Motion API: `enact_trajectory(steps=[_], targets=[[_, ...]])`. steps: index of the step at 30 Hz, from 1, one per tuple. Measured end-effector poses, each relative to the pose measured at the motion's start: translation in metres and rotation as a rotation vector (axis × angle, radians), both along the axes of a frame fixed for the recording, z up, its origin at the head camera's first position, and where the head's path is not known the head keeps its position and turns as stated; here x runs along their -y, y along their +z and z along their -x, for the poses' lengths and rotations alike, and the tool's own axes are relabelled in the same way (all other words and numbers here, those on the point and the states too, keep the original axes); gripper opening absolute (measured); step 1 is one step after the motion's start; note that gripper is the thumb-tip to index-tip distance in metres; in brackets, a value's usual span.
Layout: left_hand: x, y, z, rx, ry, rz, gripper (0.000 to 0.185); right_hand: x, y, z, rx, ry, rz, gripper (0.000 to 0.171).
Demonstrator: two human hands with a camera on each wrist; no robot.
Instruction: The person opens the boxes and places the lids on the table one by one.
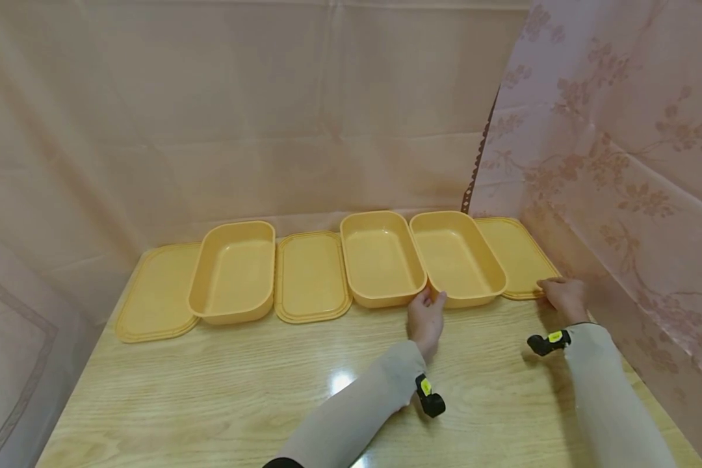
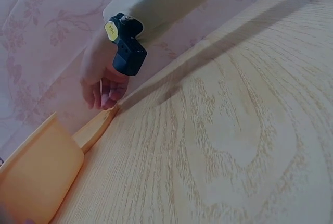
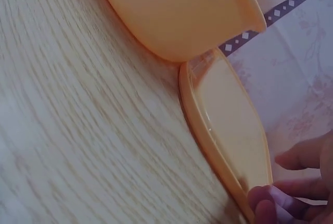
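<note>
In the head view my left hand (image 1: 426, 322) is at the near corner where two yellow plastic boxes meet. Its thumb lies against the front of the right box (image 1: 456, 260), and its fingers are at the gap beside the middle box (image 1: 383, 257). My right hand (image 1: 564, 299) pinches the near right corner of a flat yellow lid (image 1: 511, 253), whose left edge lies under the right box's rim in this view. The right wrist view shows thumb and fingers (image 3: 299, 161) around the lid's end. Only a blurred trace of the left hand shows in the left wrist view.
Farther left in the row are a lid (image 1: 312, 276), a third open box (image 1: 234, 273) and another lid (image 1: 158, 292). They stand along the back of a wood-grain table (image 1: 228, 390). A beige cloth (image 1: 240, 117) hangs behind, a floral cloth (image 1: 632, 162) at the right.
</note>
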State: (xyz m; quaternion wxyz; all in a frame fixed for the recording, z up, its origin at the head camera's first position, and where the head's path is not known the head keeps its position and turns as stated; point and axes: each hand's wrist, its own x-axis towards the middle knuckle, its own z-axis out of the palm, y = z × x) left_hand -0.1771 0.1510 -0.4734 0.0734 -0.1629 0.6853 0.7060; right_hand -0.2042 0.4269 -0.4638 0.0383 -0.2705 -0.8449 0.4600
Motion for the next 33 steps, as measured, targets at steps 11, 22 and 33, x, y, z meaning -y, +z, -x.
enact_trajectory(steps=[11, 22, 33], targets=[[0.003, 0.001, -0.001, -0.006, -0.030, 0.008, 0.049, 0.010, 0.004, 0.000, -0.053, 0.179, 0.051, 0.054], [0.008, 0.008, 0.000, -0.072, -0.100, -0.016, 0.055, 0.023, 0.015, 0.002, -0.070, 0.252, 0.015, 0.055], [0.019, 0.013, 0.001, -0.125, -0.225, 0.079, 0.056, 0.038, 0.024, -0.002, -0.091, 0.333, 0.055, 0.056]])
